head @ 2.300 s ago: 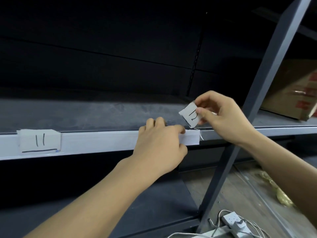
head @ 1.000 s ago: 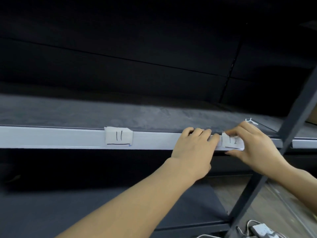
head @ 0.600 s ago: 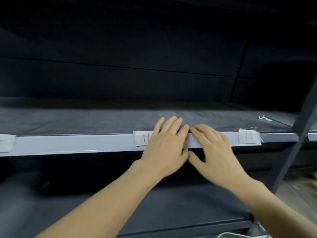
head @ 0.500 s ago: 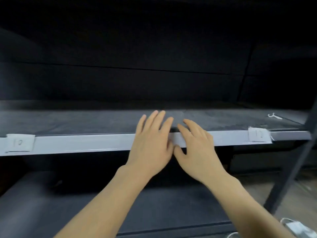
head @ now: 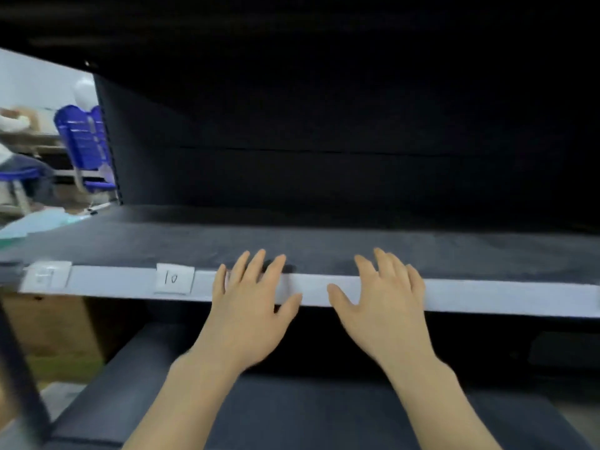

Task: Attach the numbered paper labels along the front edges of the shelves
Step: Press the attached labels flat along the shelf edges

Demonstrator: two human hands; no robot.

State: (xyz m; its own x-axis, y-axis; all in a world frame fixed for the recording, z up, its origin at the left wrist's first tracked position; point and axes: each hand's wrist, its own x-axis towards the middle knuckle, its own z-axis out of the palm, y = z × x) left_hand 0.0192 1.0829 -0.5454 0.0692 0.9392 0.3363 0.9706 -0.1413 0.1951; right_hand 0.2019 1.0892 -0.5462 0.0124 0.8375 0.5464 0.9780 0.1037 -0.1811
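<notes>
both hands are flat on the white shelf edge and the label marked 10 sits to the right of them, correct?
Not quite. In the head view the label marked 10 sits left of the left hand and right hand. Both hands do rest open on the white shelf edge.

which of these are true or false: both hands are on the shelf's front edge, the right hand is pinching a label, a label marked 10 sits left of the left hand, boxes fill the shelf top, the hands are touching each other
1. Both hands rest on the shelf's white front edge. True: the left hand and the right hand lie across it, fingers spread.
2. The right hand is pinching a label. False: it is open and flat, holding nothing.
3. A label marked 10 sits left of the left hand. True.
4. Boxes fill the shelf top. False: no boxes stand on the dark shelf top.
5. The hands are touching each other. False: a bare stretch of the edge shows between them.
</notes>
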